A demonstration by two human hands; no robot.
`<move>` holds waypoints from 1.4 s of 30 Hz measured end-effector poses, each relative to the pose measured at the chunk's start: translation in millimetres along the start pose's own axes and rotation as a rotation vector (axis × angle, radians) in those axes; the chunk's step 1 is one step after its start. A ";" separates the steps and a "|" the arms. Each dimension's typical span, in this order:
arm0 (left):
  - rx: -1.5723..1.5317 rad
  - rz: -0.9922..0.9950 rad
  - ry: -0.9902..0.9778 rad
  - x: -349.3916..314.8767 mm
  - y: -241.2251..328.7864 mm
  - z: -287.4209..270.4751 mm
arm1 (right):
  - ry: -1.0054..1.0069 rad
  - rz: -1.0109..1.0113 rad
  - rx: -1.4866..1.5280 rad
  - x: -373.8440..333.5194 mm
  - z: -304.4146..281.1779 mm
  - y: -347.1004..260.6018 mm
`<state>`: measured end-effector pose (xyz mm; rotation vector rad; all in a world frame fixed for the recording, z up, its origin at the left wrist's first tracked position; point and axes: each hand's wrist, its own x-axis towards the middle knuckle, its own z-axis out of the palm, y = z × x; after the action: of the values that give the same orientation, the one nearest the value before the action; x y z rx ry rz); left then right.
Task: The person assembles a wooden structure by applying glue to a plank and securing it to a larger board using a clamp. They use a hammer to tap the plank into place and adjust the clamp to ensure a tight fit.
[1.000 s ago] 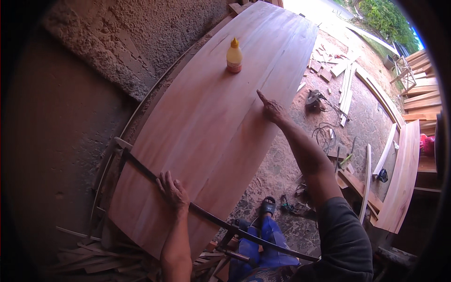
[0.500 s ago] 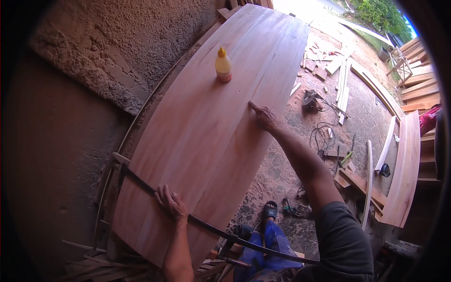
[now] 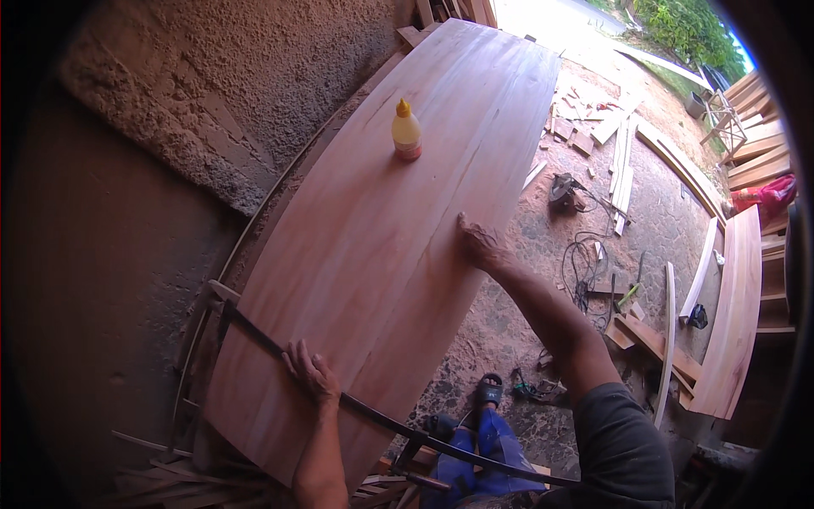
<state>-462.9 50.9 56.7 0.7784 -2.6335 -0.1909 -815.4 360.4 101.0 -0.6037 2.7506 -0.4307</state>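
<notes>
A long, pale reddish wooden panel (image 3: 339, 254) of joined boards lies in front of me, with a seam running along its length. My left hand (image 3: 314, 375) rests on its near part, fingers spread beside the dark bar of a clamp (image 3: 373, 413) that crosses the panel. On the panel's right half, my right hand (image 3: 482, 244) touches the wood near the seam. Its index finger points forward while the other fingers are bent and partly hidden; I see nothing held. Farther up the panel stands a glue bottle (image 3: 406, 131) with a yellow pointed cap.
A rough wall (image 3: 195, 102) runs along the left. On the dusty floor to the right lie a power tool (image 3: 563, 193) with its cord, wood offcuts (image 3: 581, 142) and long strips (image 3: 623, 174). A smaller wooden panel (image 3: 733, 314) leans at the far right.
My right hand has drawn back toward me along the panel. My left hand stays by the clamp bar. The whole view has shifted slightly.
</notes>
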 end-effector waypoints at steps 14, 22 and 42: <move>-0.004 -0.107 -0.048 1.2 8.3 -3.4 | 0.611 -0.256 0.534 172.5 -152.4 -40.7; -0.032 -0.122 -0.044 3.9 16.7 -9.3 | 0.558 -0.482 0.034 201.8 -187.6 -83.8; -0.039 -0.065 -0.021 11.1 22.8 -13.3 | 0.357 -0.398 -0.223 207.8 -194.3 -78.5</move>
<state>-477.4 63.5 77.9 0.8536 -2.6180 -0.2686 -1034.4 243.6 260.7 -1.2525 3.0368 -0.3447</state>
